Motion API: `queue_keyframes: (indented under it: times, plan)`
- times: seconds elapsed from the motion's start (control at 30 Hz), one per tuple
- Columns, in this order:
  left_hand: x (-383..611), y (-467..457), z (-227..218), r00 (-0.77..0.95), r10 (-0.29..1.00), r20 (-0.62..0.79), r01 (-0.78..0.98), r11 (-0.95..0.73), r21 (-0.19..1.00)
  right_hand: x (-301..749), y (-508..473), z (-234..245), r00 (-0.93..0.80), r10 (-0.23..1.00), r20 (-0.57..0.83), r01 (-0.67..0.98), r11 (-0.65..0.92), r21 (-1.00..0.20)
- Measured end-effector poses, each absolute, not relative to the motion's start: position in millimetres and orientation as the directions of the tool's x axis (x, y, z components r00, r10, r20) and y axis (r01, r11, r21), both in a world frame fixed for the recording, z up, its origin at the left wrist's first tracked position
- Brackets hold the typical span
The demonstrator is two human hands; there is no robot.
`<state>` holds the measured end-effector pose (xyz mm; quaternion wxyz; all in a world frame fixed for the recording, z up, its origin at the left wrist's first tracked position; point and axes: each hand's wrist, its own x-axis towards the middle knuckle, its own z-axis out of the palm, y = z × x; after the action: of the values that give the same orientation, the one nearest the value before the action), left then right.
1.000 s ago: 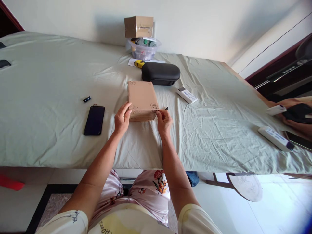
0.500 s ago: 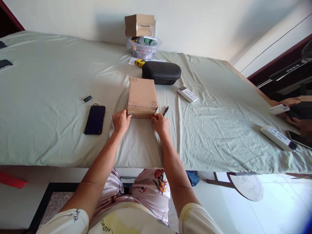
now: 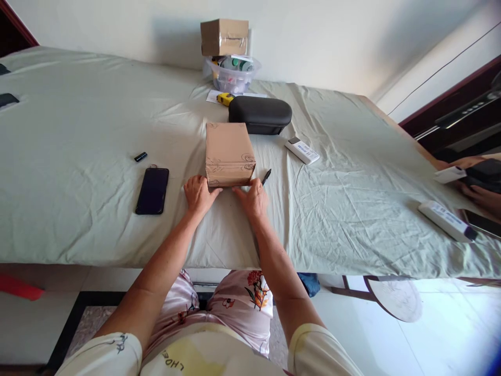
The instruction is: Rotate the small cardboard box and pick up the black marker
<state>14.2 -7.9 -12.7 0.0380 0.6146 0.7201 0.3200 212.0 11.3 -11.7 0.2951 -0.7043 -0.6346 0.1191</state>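
Note:
A brown cardboard box [image 3: 229,143] with dark scribbled line drawings near its corners stands on the cloth in front of me. My left hand [image 3: 199,196] holds its near left lower corner, the thumb laid inward along the bottom edge. At the near right lower corner, my right hand [image 3: 253,200] grips likewise, its thumb pointing toward the other one. The fingertips are partly hidden by the box. Just right of my right hand lies a black pen [image 3: 266,176]. A dark smartphone [image 3: 152,191] rests to the left of my left hand.
Behind the box sit a black hard case [image 3: 260,114], a yellow tape measure [image 3: 225,99] and a clear plastic tub [image 3: 231,81] under another carton [image 3: 224,37]. White slim packages [image 3: 302,151] lie rightward. A small black object [image 3: 140,156] is left. Another person's hands [image 3: 485,196] show at far right.
Both thumbs have slid inward along the box's lower front edge and are now stretched toward each other. The box's near side looks slightly raised or turned toward me.

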Motion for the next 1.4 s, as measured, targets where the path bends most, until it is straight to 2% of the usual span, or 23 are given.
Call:
queue_keyframes:
  times: [0.13,0.3,0.43,0.57,0.93,1.2,1.4]
  plan:
    - [22,-10,-6,-0.296,0.894,0.337,0.832,0.069,0.55,201,10,-14,0.23,0.951,0.207,0.766,-0.045,-0.642]
    - [24,-11,-2,-0.338,0.849,0.406,0.813,0.047,0.58,196,7,-10,0.271,0.939,0.212,0.721,-0.052,-0.691]
    - [20,-8,-3,-0.327,0.869,0.371,0.787,0.033,0.616,200,9,-9,0.234,0.945,0.227,0.671,0.012,-0.741]
    - [12,-3,-10,-0.301,0.867,0.396,0.765,-0.029,0.644,209,12,-8,0.169,0.95,0.264,0.628,0.103,-0.771]
    - [-1,0,-12,-0.329,0.847,0.418,0.733,-0.05,0.678,213,11,-4,0.075,0.892,0.446,0.593,0.32,-0.739]
    - [-5,2,-15,-0.342,0.852,0.396,0.79,0.032,0.612,206,9,-11,0.101,0.933,0.345,0.609,0.216,-0.763]
    - [-3,-3,-11,-0.344,0.877,0.337,0.805,0.091,0.586,206,6,-14,0.027,0.937,0.347,0.635,0.252,-0.73]
